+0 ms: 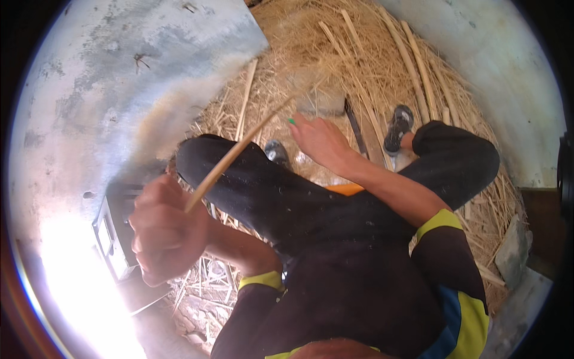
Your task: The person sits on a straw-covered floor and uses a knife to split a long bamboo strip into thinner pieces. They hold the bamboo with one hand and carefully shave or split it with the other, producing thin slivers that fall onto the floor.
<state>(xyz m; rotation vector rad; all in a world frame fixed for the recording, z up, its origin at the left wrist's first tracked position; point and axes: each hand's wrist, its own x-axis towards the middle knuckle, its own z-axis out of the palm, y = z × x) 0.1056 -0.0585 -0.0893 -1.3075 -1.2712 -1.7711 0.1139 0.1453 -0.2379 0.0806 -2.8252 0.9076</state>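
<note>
Left hand (168,230) clenched and blurred; right hand (321,142) farther forward, its forearm (391,188) slanting inward.

A head-worn fisheye, the sole view, looks steeply down from close above, facing past the shirt (335,287) at six o'clock toward the straw-covered floor (299,39) at twelve (its curved rim bends the pale walls (508,78)).

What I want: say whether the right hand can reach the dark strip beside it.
Probably yes: the dark strip lies beside the right hand, nothing visible between, though its grip may already hold a green thing.
</note>
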